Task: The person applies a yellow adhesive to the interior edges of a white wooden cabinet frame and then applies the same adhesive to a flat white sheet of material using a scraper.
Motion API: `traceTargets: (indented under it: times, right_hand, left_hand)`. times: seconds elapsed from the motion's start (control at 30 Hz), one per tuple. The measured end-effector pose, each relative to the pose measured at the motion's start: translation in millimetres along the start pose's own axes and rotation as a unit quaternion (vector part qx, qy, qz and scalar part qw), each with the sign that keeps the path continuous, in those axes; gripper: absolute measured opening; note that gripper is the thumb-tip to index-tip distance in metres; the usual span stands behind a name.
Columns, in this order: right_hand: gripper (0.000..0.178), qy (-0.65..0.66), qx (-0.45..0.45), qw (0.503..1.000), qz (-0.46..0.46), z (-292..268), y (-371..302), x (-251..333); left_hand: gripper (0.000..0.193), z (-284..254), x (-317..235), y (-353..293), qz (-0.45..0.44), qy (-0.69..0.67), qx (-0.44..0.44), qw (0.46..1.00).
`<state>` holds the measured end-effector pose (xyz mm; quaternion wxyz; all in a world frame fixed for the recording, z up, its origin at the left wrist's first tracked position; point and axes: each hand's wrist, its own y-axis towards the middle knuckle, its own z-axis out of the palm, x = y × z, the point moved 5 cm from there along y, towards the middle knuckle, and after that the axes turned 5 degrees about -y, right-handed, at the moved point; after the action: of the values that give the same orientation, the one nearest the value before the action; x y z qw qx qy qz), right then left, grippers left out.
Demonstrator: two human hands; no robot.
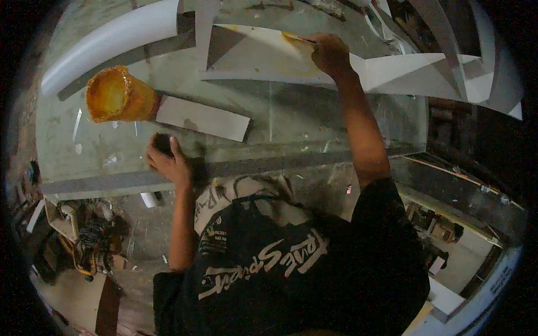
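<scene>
My right hand [332, 55] is stretched to the far side of the table, closed around a thin tool [302, 39] whose end meets a yellow-brown smear. That tool lies against a white sheet piece [263, 53] with yellowish stains along it. Near the table's front edge, my left hand [170, 161] is closed around a small dark block [163, 144]; its kind is unclear. Just beyond the left hand stands a cup [120, 94] thickly crusted with yellow-orange glue, its mouth tilted toward view. A flat white strip [204, 119] lies right of the cup.
A curved white panel [120, 39] rests at the far left of the green-grey table [302, 120]. More white folded pieces [412, 73] extend past its right side. A bundle of cables [98, 238] sits below at left. Wooden framing [448, 213] is at lower right.
</scene>
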<state>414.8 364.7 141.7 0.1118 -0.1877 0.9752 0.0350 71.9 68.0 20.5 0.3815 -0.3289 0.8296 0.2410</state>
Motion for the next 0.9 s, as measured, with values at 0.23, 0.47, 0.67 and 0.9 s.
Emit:
traceTargets:
  times: [0.23,0.47,0.67,0.9]
  right_hand:
    - [0.04,0.031,0.131,0.991,-0.028,-19,-40,18]
    - [0.034,0.073,0.146,0.981,-0.107,-10,-70,-4]
    - [0.019,0.118,-0.016,0.988,-0.1,-129,-51,-52]
    - [0.016,-0.073,-0.133,0.988,-0.035,-149,-70,-123]
  left_hand:
    - [0.056,2,11,1,-0.026,-0.031,0.005,0.999]
    - [0.052,3,14,1,-0.032,-0.058,-0.002,0.998]
    - [0.054,-2,12,0,-0.016,-0.006,-0.007,1.0]
    - [0.055,4,12,-1,-0.025,-0.012,-0.008,1.0]
